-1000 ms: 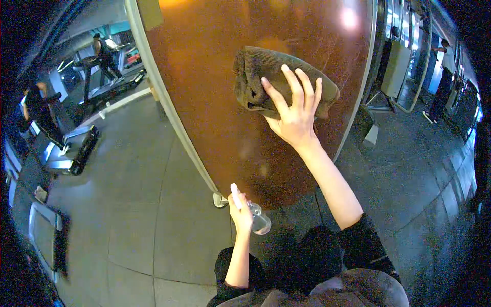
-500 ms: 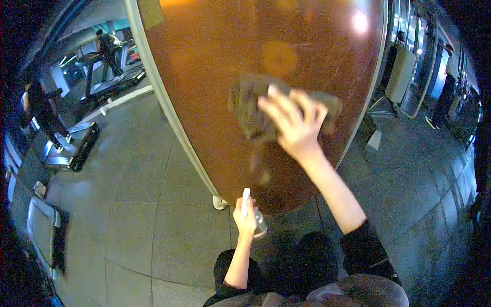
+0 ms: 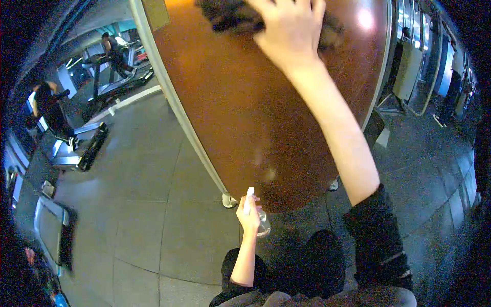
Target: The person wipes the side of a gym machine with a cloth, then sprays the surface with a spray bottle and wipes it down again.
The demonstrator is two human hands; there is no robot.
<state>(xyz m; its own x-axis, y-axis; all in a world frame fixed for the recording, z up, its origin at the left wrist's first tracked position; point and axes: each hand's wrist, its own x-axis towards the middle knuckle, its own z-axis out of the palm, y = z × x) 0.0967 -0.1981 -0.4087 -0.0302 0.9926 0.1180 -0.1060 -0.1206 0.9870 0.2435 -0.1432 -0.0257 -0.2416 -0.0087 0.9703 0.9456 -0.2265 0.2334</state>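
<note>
A large reddish-brown board (image 3: 220, 107) in a pale metal frame stands upright in front of me. At its upper part my right hand (image 3: 291, 30) presses a dark cloth (image 3: 230, 15) against the surface, fingers bent and somewhat spread over it. The cloth bunches out to the left of the fingers. Low down, near the board's bottom edge, my left hand (image 3: 248, 215) is wrapped round a clear spray bottle (image 3: 264, 225) with a white nozzle pointing up. Pale smudges show on the board just above the nozzle.
On the left, one person (image 3: 51, 112) is on a treadmill (image 3: 87, 146) and another (image 3: 115, 53) is on one farther back. Gym equipment (image 3: 406, 77) and a standing person (image 3: 452, 82) are at right. A caster (image 3: 228, 200) sits under the frame on dark floor tiles (image 3: 138, 215).
My right hand has slid the cloth up the board, its arm now stretched farther. My left hand keeps the spray bottle low. The view has shifted slightly.
</note>
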